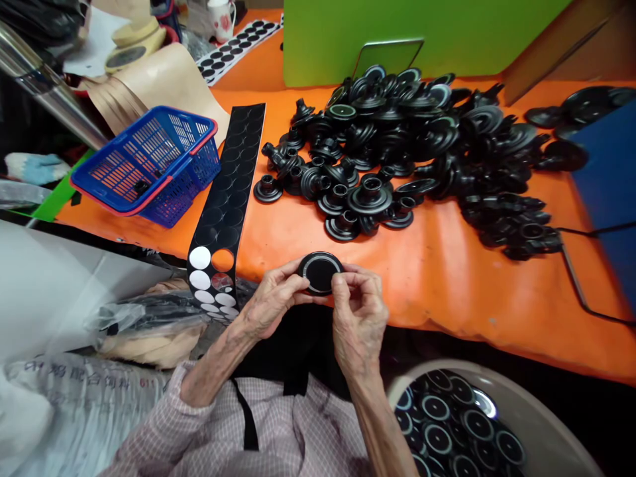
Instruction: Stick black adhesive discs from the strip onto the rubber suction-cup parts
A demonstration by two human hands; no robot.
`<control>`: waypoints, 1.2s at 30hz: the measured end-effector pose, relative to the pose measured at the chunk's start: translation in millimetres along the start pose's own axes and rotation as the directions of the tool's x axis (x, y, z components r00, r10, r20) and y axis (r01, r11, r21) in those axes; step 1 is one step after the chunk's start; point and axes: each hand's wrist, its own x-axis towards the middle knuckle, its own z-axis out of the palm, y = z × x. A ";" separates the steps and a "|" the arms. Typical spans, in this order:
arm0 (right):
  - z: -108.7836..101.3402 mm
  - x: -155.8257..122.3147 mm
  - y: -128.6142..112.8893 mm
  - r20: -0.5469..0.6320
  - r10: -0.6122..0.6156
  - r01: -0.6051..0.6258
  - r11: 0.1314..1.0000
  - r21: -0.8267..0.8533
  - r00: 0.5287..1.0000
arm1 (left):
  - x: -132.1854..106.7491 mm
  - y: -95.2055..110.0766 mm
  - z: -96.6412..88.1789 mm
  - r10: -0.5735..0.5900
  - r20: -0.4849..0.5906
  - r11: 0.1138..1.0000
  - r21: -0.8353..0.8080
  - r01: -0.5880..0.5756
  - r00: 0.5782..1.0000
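Observation:
A black round plastic part (320, 274) with a pale ring on its face is held between both hands at the table's front edge. My left hand (273, 298) grips its left rim, thumb on the near side. On the right rim, the thumb and fingers of my right hand (360, 311) are pinched. To the left lies a strip of round black stickers (228, 172), its near end hanging over the edge with white and bare circles. Beyond my hands, a heap of black flanged plastic parts (372, 192) with short stems covers the orange table (278, 245).
At left stands a blue plastic basket (149, 159) with a few dark pieces inside. A tub (541, 411) of black discs sits below at right. Green board (422, 40), blue panel (609, 192) and bent metal wire (571, 271) border the heap. Another sticker sheet (238, 50) lies behind.

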 end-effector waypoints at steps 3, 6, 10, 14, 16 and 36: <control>1.3 -1.5 2.4 -0.010 -0.057 0.057 0.997 -0.043 0.998 | 0.6 -1.9 0.6 0.001 -0.039 1.000 0.000 -0.001 0.999; 2.8 -2.9 2.8 -0.020 -0.148 0.145 0.983 -0.116 0.989 | 1.7 -3.7 1.6 0.010 -0.099 1.000 -0.002 -0.010 0.995; 4.7 -3.9 2.6 -0.024 -0.264 0.252 0.941 -0.224 0.964 | 2.8 -6.4 3.1 0.038 -0.136 0.999 -0.003 -0.039 0.990; 7.2 -4.7 5.8 -0.042 -0.320 0.296 0.912 -0.284 0.946 | 2.9 -9.0 4.8 0.069 -0.183 0.998 0.007 -0.069 0.981; 8.1 -5.1 8.4 -0.071 -0.261 0.236 0.939 -0.252 0.963 | 2.7 -9.8 5.2 0.075 -0.204 0.997 0.010 -0.075 0.976; 166.3 78.0 -118.0 0.612 -0.205 -0.265 0.765 0.587 0.763 | -19.5 192.1 -80.6 0.739 -0.417 0.583 0.790 -0.192 0.529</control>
